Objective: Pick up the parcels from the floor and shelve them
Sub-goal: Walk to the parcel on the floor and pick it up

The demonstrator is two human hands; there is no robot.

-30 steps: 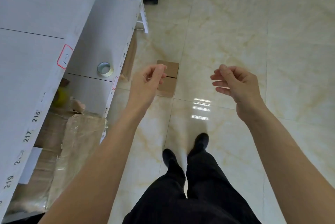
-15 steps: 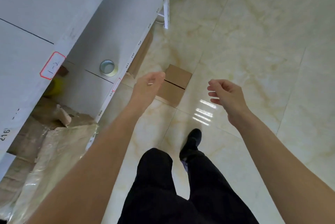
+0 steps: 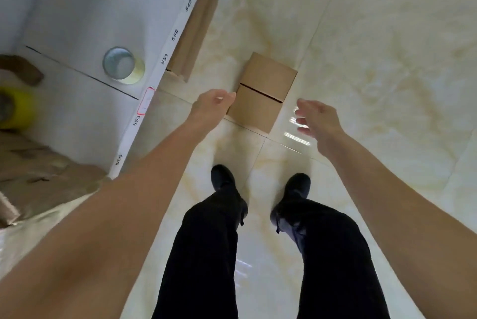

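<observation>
A brown cardboard parcel (image 3: pixel 263 91) lies flat on the cream tiled floor (image 3: pixel 374 60), a dark seam across its top. My left hand (image 3: pixel 211 106) hovers at its left edge, fingers loosely curled, holding nothing. My right hand (image 3: pixel 316 117) hangs just right of the parcel, fingers apart and empty. Whether either hand touches the parcel cannot be told. The white shelf (image 3: pixel 103 22) with numbered labels runs along the left.
A roll of clear tape (image 3: pixel 121 66) sits on the shelf, a yellow tape roll (image 3: pixel 15 108) further left. Wrapped cardboard parcels (image 3: pixel 44 176) fill the lower left. A flat cardboard piece (image 3: pixel 193 35) leans under the shelf edge. My black shoes (image 3: pixel 260 187) stand behind the parcel.
I have stepped closer and bent toward the parcel. Both hands have dropped down to flank it, and both feet now stand side by side.
</observation>
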